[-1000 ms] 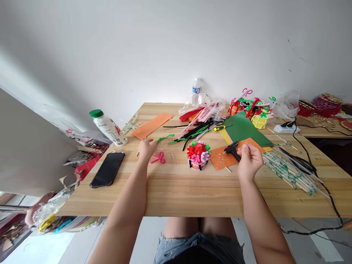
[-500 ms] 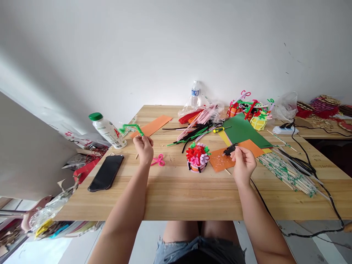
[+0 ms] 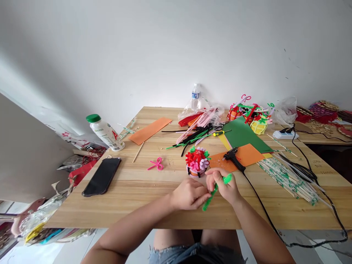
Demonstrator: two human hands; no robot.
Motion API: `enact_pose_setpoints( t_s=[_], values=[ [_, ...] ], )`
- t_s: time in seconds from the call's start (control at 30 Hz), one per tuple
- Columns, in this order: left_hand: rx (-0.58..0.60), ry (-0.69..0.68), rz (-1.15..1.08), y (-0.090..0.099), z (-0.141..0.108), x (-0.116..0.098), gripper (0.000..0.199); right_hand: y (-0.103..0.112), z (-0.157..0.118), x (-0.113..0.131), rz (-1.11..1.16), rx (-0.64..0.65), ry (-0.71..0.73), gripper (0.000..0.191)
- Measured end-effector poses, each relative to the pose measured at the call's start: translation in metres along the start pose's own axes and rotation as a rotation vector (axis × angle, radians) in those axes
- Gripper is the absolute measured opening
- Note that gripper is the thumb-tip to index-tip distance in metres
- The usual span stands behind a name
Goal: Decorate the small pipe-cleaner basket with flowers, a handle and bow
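A fuzzy green pipe cleaner [image 3: 209, 202] runs between my two hands, low over the front of the table. My left hand [image 3: 190, 194] is closed on it, fingers pinched near its middle. My right hand [image 3: 224, 185] grips its upper part, where a bent end shows above the thumb. Just behind my hands stands a small pot of pipe-cleaner flowers [image 3: 197, 162], red, pink, lilac and green on top. The black glue gun [image 3: 234, 158] lies on an orange sheet [image 3: 250, 154] to the right. A pink pipe-cleaner bow [image 3: 156, 164] lies to the left.
At left are a phone [image 3: 101, 176], a white bottle [image 3: 106, 134] and a wooden stick [image 3: 138, 152]. Loose pipe cleaners [image 3: 196, 134], a screwdriver [image 3: 220, 133] and a green sheet [image 3: 244, 135] lie behind. Wrapped sticks [image 3: 288, 179] and the glue gun's cord [image 3: 260, 198] are at right.
My left hand has brought the green pipe cleaner right and toward me. My right hand has let go of the glue gun, now lying on the orange sheet, and taken hold of the pipe cleaner.
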State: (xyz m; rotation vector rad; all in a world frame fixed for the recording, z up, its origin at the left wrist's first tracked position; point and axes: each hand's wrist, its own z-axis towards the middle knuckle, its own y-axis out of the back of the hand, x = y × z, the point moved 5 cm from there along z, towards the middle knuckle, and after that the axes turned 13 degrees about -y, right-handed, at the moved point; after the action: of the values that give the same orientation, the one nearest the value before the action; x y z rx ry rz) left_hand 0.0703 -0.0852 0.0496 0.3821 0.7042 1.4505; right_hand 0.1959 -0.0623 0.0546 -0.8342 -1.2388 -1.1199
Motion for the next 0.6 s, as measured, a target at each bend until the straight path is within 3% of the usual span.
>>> enact_pose_setpoints(
  t_s=[0.1, 0.2, 0.3, 0.37, 0.6],
  values=[
    [-0.139, 0.037, -0.078, 0.011, -0.001, 0.001, 0.018, -0.003, 0.000, -0.018, 0.035, 0.106, -0.305, 0.036],
    [-0.319, 0.249, -0.186, 0.023, -0.007, 0.008, 0.012, -0.008, -0.002, -0.022, -0.021, 0.194, -0.465, 0.042],
    [-0.433, 0.524, -0.337, 0.024, -0.018, 0.017, 0.026, -0.008, -0.001, -0.019, -0.128, 0.159, -0.487, 0.042],
    [-0.481, 0.626, -0.434, 0.022, -0.023, 0.021, 0.029, -0.008, -0.001, -0.019, -0.180, 0.142, -0.478, 0.040],
    [-0.544, 0.716, -0.665, 0.018, -0.024, 0.030, 0.033, -0.006, -0.003, -0.017, -0.179, 0.160, -0.428, 0.027]
  ],
)
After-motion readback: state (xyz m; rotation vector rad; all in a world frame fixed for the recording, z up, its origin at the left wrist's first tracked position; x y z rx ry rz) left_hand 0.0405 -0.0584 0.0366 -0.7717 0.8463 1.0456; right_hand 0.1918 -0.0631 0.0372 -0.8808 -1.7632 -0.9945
